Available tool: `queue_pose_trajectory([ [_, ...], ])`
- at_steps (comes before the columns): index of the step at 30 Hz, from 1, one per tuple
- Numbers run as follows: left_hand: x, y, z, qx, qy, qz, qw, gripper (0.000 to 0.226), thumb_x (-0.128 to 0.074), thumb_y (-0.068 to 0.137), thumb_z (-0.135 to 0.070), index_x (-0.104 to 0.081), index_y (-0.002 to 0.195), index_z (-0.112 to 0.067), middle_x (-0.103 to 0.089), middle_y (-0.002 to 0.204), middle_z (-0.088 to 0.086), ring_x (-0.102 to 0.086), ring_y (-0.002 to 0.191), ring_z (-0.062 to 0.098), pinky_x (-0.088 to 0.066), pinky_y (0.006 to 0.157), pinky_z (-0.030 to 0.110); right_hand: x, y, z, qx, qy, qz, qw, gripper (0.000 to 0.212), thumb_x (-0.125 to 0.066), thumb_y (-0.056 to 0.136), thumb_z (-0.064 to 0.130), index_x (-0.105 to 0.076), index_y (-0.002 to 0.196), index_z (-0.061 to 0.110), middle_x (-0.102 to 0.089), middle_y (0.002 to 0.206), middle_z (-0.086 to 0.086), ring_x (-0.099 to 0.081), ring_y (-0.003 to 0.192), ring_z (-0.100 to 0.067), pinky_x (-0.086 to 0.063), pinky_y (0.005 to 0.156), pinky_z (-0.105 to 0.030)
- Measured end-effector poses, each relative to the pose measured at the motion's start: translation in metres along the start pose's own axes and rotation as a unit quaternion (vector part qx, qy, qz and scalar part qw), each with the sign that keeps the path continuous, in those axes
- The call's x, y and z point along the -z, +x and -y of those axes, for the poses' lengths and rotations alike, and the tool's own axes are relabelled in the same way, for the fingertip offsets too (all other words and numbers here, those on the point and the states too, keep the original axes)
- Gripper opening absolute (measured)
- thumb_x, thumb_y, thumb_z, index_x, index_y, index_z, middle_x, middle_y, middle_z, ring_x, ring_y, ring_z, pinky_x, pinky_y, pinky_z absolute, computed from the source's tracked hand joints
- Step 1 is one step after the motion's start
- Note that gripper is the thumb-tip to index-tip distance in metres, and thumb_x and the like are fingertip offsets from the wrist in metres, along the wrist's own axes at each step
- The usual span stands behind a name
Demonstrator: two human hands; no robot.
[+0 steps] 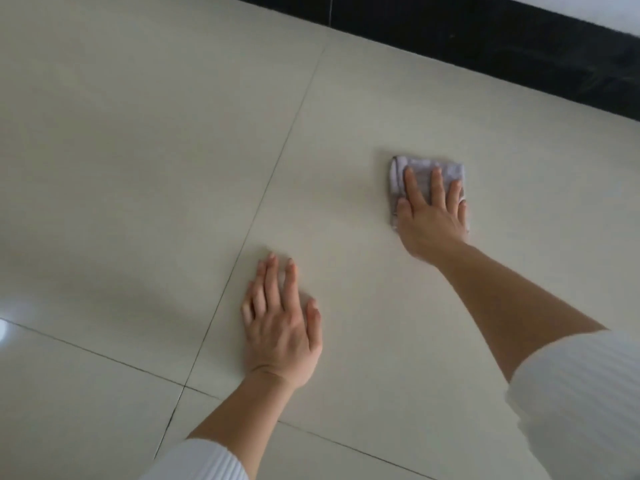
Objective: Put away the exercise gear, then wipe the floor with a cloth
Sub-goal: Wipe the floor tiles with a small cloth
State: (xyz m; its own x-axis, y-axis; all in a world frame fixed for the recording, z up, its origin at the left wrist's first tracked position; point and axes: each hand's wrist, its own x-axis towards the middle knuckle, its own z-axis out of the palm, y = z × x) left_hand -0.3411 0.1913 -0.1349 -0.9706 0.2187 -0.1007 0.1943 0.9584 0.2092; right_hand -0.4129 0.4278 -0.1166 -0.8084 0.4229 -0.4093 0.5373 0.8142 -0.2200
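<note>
One folded grey cloth (420,174), two hands, pale tile.

The small soft grey cloth lies flat on the glossy cream tiled floor (138,133), pressed under the right hand (431,216), whose fingers are spread wide (palm down). The left hand (282,327) rests flat and empty on the tile beside a dark grout line. Two white ribbed sleeves show; a black skirting band (519,39) edges the room.

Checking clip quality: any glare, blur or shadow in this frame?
Head view: soft overall; left hand fingertips slightly blurred; bright glare at the left edge of the floor; faint shadow left of that hand; right hand flat on the cloth, fairly legible.
</note>
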Motion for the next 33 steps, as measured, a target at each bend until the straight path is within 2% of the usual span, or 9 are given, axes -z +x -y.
queue_pose_trajectory([
  [4,0.0,-0.001,0.0,-0.008,-0.001,0.006,1.0,0.061,-0.038,0.086,-0.039,-0.038,0.14,-0.01,-0.034,0.15,0.014,-0.025,0.138,0.027,-0.021,0.106,0.039,0.01,0.054,0.05,0.026,0.0,0.003,1.0,0.054,-0.023,0.101,0.039,-0.003,0.151,0.043,0.013,0.161,-0.002,0.017,0.145,-0.036,0.008,0.118,-0.048],
  [11,0.003,-0.001,-0.002,-0.001,0.0,0.015,1.0,0.061,-0.039,0.086,-0.04,-0.036,0.141,-0.014,-0.033,0.151,0.012,-0.026,0.138,0.025,-0.021,0.107,0.038,-0.018,-0.003,0.058,0.256,-0.061,0.014,0.965,0.052,-0.012,0.096,0.046,-0.007,0.148,0.049,0.01,0.161,0.006,0.017,0.147,-0.025,0.011,0.117,-0.04],
  [14,0.003,-0.001,-0.004,-0.002,0.005,0.022,1.0,0.062,-0.038,0.086,-0.04,-0.036,0.141,-0.013,-0.032,0.152,0.012,-0.026,0.138,0.026,-0.022,0.107,0.039,-0.027,-0.042,0.021,0.339,-0.084,0.034,0.937,0.058,-0.007,0.091,0.049,-0.021,0.147,0.045,-0.003,0.16,0.006,0.007,0.148,-0.025,0.007,0.118,-0.038],
  [16,0.003,-0.001,-0.003,-0.002,0.011,0.027,1.0,0.062,-0.036,0.087,-0.04,-0.036,0.142,-0.011,-0.031,0.152,0.013,-0.025,0.139,0.027,-0.023,0.107,0.04,-0.027,-0.055,-0.009,0.337,-0.111,0.048,0.934,0.054,-0.009,0.095,0.05,-0.019,0.147,0.045,-0.003,0.16,0.007,0.005,0.148,-0.023,0.003,0.119,-0.038],
  [19,0.004,0.0,-0.002,0.001,0.018,0.03,0.999,0.062,-0.034,0.088,-0.04,-0.035,0.142,-0.01,-0.03,0.152,0.014,-0.023,0.14,0.028,-0.023,0.107,0.04,-0.011,-0.039,-0.03,0.253,-0.096,0.028,0.962,0.053,-0.002,0.091,0.055,0.003,0.144,0.052,0.012,0.158,0.012,0.017,0.146,-0.017,0.011,0.119,-0.034],
  [22,0.004,0.001,-0.002,0.005,0.012,0.029,0.999,0.062,-0.033,0.088,-0.039,-0.033,0.142,-0.01,-0.03,0.152,0.014,-0.023,0.139,0.028,-0.022,0.107,0.04,0.008,0.008,-0.009,0.174,-0.059,0.001,0.983,0.051,-0.013,0.099,0.049,-0.001,0.148,0.049,0.014,0.16,0.007,0.018,0.147,-0.021,0.011,0.119,-0.038],
  [25,0.003,0.001,-0.001,-0.001,0.012,0.027,1.0,0.062,-0.034,0.088,-0.039,-0.032,0.142,-0.01,-0.031,0.151,0.014,-0.026,0.138,0.029,-0.021,0.108,0.04,0.016,0.052,0.034,0.144,-0.049,-0.007,0.988,0.051,-0.02,0.101,0.04,-0.005,0.15,0.046,0.011,0.161,0.003,0.017,0.146,-0.029,0.01,0.119,-0.045],
  [28,0.001,0.0,0.0,-0.003,0.005,0.025,1.0,0.062,-0.034,0.087,-0.039,-0.035,0.142,-0.01,-0.032,0.151,0.013,-0.027,0.138,0.028,-0.023,0.107,0.04,0.01,0.064,0.079,0.163,-0.047,0.001,0.986,0.05,-0.02,0.102,0.039,-0.006,0.15,0.046,0.011,0.161,0.002,0.017,0.146,-0.032,0.01,0.118,-0.046],
  [33,0.0,0.001,-0.001,-0.008,0.0,0.019,1.0,0.062,-0.037,0.085,-0.04,-0.039,0.14,-0.011,-0.036,0.149,0.013,-0.028,0.137,0.027,-0.025,0.104,0.039,-0.016,0.011,0.107,0.309,-0.063,0.042,0.948,0.048,-0.023,0.103,0.038,-0.012,0.148,0.048,0.011,0.161,0.007,0.02,0.146,-0.027,0.013,0.116,-0.042],
])
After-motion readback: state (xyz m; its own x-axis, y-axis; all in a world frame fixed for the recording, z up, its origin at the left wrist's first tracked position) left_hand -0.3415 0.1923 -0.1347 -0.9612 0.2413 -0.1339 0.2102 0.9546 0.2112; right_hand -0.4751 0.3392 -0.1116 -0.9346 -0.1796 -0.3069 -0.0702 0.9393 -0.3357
